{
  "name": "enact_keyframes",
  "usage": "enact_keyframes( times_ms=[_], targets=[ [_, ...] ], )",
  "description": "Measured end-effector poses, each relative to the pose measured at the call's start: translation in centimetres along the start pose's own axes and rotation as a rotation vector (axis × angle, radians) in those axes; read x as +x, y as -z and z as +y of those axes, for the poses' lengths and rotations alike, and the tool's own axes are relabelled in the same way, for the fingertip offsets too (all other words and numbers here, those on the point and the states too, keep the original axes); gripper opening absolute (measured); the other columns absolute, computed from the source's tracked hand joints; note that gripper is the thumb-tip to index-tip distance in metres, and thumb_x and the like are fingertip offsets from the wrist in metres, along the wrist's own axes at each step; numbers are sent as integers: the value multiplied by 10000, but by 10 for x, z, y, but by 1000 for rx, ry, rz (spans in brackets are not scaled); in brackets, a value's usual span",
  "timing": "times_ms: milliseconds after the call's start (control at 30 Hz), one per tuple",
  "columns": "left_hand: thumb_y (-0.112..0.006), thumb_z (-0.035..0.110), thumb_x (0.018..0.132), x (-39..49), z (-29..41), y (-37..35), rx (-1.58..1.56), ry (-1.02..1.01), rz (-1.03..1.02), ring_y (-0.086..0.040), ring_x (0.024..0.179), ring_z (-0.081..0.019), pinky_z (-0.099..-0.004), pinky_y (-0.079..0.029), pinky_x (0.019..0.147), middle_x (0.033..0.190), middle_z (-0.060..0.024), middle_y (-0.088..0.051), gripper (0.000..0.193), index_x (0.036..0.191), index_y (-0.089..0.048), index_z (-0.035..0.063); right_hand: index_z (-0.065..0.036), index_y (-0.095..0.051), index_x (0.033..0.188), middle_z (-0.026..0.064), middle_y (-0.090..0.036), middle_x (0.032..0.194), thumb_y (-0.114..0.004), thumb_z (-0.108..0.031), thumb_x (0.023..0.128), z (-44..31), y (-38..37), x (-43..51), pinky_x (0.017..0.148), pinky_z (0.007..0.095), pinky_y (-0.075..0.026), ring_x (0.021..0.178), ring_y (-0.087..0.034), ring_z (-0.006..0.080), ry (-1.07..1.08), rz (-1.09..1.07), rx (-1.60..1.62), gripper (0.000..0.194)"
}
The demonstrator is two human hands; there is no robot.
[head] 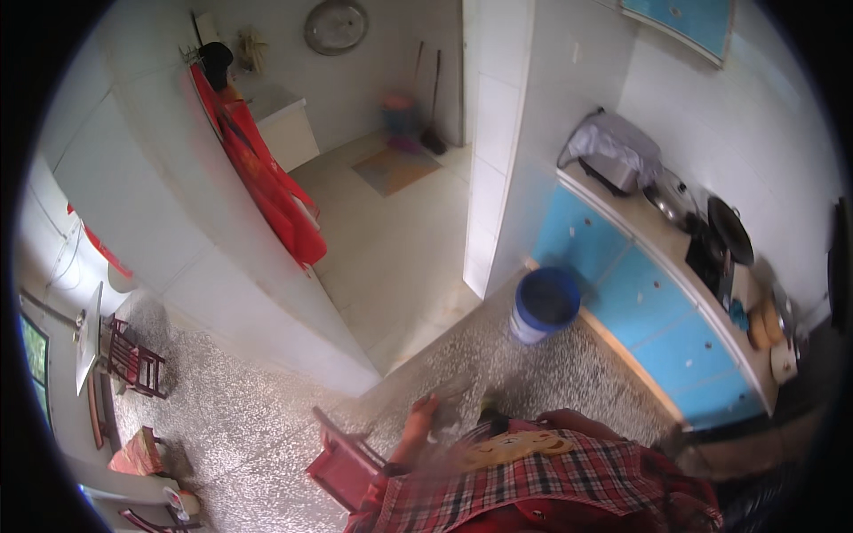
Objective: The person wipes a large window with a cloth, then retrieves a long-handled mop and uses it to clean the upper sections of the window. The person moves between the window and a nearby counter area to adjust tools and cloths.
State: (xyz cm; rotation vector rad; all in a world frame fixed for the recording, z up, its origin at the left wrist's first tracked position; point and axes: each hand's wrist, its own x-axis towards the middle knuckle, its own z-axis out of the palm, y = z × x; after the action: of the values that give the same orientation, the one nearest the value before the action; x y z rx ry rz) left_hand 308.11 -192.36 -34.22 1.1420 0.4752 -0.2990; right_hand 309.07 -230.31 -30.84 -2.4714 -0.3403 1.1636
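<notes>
My left hand [422, 408] reaches forward past the red wooden chair [343, 466], beside a blurred greyish thing [453, 388]; whether the fingers grip it is unclear. My right hand [556, 418] is low in front of the body, near the upper edge of the plaid apron [533, 466], and its fingers are mostly hidden. A yellow cartoon patch decorates the apron. Ahead of the right hand, a blue-rimmed plastic bucket [548, 296] stands on the speckled floor beside the blue cabinets. What is in it looks dark and cannot be made out.
Blue cabinets [640, 300] curve along the right, with a cloth-covered appliance [613, 156], a lidded pot [670, 196] and a wok [731, 230] on the counter. A white tiled wall [233, 293] juts in at left, with red cloth [280, 220] hanging beyond. Another chair [136, 363] stands far left.
</notes>
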Motion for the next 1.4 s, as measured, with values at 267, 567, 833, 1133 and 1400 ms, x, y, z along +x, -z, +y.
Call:
enact_keyframes(
  times_ms=[267, 567, 833, 1133, 1400],
  targets=[
    [-565, 279, 992, 63, 84, -2, -101, -132, 290, -627, 863, -170, -312, -501, 780, 962, -65, -667, 298, 1076, -646, 4, -112, -649, 1150, 182, -694, 971, -539, -291, 940, -94, 209, 144, 782, 490, -511, 892, -664, 387, 531, 141, -195, 297],
    [-543, 266, 995, 197, 158, 36, -20, -169, 399, -577, 743, -154, -326, -487, 719, 819, -36, -598, 247, 913, -601, 40, -136, -634, 1176, 127, -702, 1018, -615, -268, 913, -251, 323, 309, 786, 442, -512, 936, -669, 334, 844, -176, -205, 294],
    [-531, 269, 1005, 386, 294, 67, -78, -14, 255, -645, 987, -240, -380, -510, 896, 1041, -127, -674, 346, 1139, -598, -43, -146, -637, 1198, 140, -703, 1018, -561, -274, 929, -339, 476, 478, 810, 457, -508, 937, -659, 364, 822, -108, -232, 307],
    [-535, 327, 1005, 498, 473, 38, 101, -74, 297, -613, 1018, -208, -339, -456, 951, 1102, -118, -671, 431, 1168, -617, -64, -69, -632, 1198, 101, -721, 921, -547, -208, 939, -395, 641, 674, 738, 375, -545, 780, -690, 219, 646, -56, 451, 306],
    [-545, 327, 1001, 607, 595, 91, 137, 58, 507, -621, 973, -201, -336, -469, 913, 1060, -110, -680, 425, 1133, -629, -68, -77, -654, 1163, 63, -740, 852, -556, -176, 916, -332, 718, 811, 679, 335, -550, 691, -693, 175, 432, 61, 343, 284]
  ],
)
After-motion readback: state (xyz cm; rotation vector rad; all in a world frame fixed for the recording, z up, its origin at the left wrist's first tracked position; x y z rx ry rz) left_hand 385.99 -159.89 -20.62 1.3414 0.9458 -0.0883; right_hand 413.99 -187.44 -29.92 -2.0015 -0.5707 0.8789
